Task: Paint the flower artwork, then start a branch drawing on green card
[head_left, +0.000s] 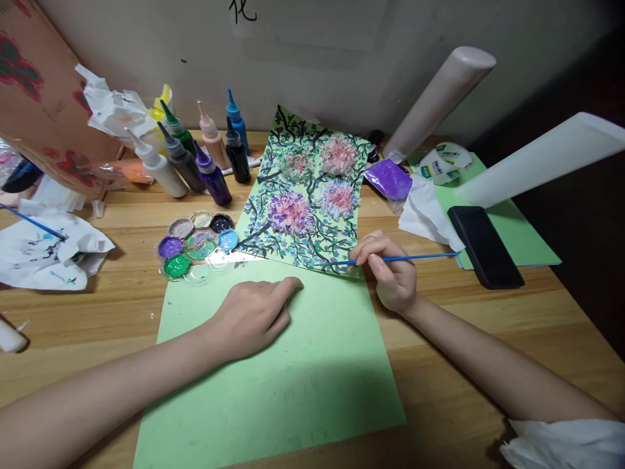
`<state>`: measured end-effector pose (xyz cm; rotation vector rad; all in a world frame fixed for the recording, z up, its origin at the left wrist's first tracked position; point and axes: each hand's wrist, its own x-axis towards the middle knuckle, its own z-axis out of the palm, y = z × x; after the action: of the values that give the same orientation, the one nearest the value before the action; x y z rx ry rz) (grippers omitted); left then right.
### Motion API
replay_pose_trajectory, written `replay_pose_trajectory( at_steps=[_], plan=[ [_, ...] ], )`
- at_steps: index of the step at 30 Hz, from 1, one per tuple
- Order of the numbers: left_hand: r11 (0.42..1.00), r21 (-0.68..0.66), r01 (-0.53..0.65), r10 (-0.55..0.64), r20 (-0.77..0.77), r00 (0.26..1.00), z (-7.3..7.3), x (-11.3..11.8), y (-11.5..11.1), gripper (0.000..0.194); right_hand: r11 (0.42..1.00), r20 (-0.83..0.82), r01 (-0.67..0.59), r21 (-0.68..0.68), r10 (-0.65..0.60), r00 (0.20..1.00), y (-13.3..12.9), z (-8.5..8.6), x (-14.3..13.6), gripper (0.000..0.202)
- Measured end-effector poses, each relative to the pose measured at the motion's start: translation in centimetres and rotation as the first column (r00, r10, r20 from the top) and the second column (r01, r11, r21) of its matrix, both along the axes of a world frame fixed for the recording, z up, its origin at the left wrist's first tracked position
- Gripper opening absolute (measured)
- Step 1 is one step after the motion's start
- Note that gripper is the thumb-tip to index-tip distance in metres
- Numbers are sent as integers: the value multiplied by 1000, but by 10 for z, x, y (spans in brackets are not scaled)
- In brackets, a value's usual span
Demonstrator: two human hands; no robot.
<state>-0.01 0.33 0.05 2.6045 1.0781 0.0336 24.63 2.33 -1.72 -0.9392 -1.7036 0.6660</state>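
My right hand (393,270) pinches a thin blue paintbrush (422,257) near the lower right corner of the painted sheet. Its tip end points left, over the painting's bottom edge. On that painting (305,195), black branches and small coloured dabs surround several fluffy pink, purple and green-tinged blossoms. My left hand (256,316) rests on a plain light green sheet (293,391), just below the painting; its index finger stretches out, the other fingers curl loosely, and it holds nothing. A flower-shaped paint palette (198,277) with purple, green, blue and black wells sits left of the painting.
Several paint bottles (212,176) stand behind the palette. A stained tissue (53,254) bears another blue brush at left. On the right are a black phone (488,247), a purple packet (389,181), a tape roll (446,163) and two tall pale tubes (541,159).
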Motion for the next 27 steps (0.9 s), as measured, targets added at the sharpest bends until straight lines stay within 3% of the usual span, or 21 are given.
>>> replay_pose_trajectory(
  at_steps=[7, 12, 18, 22, 27],
  plan=[
    [1000, 0, 6, -6, -3, 1000, 1, 1, 0, 29, 998, 89, -64, -6, 64, 994, 0, 2, 1, 22],
    [1000, -4, 5, -5, -10, 1000, 2, 1, 0, 29, 1000, 67, 16, -7, -16, 998, -1, 0, 1, 23],
    [1000, -2, 8, -8, -8, 1000, 1, 1, 0, 29, 999, 116, -51, -17, 53, 992, 0, 1, 1, 22],
    [1000, 1, 5, -5, -1, 1000, 1, 0, 0, 28, 1000, 30, -26, -5, 26, 999, 0, 1, 0, 19],
    [1000, -8, 4, -4, 1, 1000, 1, 0, 0, 28, 999, 107, -6, -33, 10, 994, 0, 0, 0, 21]
  ],
)
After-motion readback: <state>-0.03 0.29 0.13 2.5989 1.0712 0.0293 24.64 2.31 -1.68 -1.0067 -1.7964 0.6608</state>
